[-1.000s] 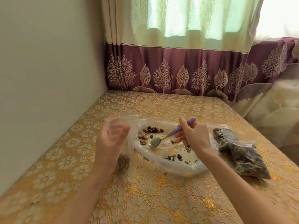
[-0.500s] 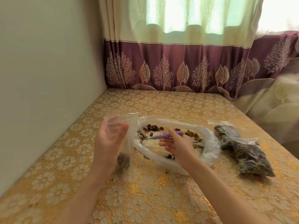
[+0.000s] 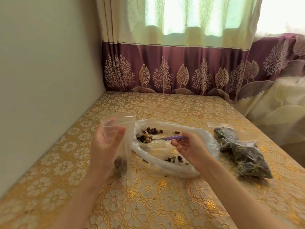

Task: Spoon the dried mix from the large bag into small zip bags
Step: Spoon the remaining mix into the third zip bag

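Left hand (image 3: 108,142) fingers grip the small zip bag (image 3: 123,128) — right hand (image 3: 189,147) fingers, seemingly pinching, hold the loaded spoon (image 3: 162,138).

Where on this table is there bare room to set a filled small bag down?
Free: the far stretch of tablecloth below the curtain, and the near strip between the forearms. Crowded: the middle, with the small zip bag, large bag and filled bags.

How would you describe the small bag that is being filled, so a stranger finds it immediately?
On the gold flowered tablecloth, look left of the large bag. The left hand holds the small zip bag upright, mouth open, nearly empty, unlike the full bags.
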Demonstrator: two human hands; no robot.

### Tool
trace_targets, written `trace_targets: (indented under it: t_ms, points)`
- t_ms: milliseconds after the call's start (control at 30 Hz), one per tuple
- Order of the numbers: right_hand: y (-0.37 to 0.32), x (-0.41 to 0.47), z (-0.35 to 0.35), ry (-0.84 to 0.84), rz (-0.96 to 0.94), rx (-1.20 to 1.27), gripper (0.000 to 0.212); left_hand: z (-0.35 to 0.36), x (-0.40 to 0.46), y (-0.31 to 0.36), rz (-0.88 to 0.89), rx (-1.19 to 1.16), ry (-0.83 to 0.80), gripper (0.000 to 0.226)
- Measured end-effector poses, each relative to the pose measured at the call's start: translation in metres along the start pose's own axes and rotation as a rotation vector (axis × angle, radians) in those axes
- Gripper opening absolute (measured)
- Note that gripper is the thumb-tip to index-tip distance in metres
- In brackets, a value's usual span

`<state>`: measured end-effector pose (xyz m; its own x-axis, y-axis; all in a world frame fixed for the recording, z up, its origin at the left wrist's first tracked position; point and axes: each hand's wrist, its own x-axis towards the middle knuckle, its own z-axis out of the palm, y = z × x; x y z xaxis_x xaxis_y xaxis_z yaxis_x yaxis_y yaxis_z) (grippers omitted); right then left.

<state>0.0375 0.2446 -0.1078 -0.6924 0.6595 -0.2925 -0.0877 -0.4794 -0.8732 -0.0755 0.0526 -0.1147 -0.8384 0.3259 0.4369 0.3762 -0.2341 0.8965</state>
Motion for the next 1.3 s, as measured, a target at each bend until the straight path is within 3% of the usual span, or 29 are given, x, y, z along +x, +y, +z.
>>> trace_targets:
  t_ms: [167, 433, 800, 900, 1067, 1300]
  points:
    - [-0.027, -0.009, -0.002, -0.004, -0.127, -0.029, 0.035, 0.0, -0.001, -0.005, -0.01, 0.032, -0.046, 0.09]
    - [-0.072, -0.036, 0.026, -0.155, -0.347, -0.084, 0.057, -0.001, -0.002, -0.012, -0.057, 0.073, -0.089, 0.079]
    - [-0.057, -0.064, 0.063, -0.389, -0.62, -0.376, 0.037, 0.001, -0.002, -0.005, -0.063, 0.027, -0.074, 0.082]
    - [-0.056, -0.064, 0.062, -0.41, -0.662, -0.39, 0.034, 0.001, -0.002, -0.004, -0.049, 0.053, -0.051, 0.101]
    - [-0.059, -0.053, 0.052, -0.349, -0.627, -0.26, 0.033, -0.001, -0.002, -0.003, -0.036, -0.01, -0.052, 0.089]
    - [-0.05, -0.017, 0.023, -0.042, -0.463, -0.209, 0.041, -0.001, -0.001, -0.002, -0.025, -0.038, -0.024, 0.093]
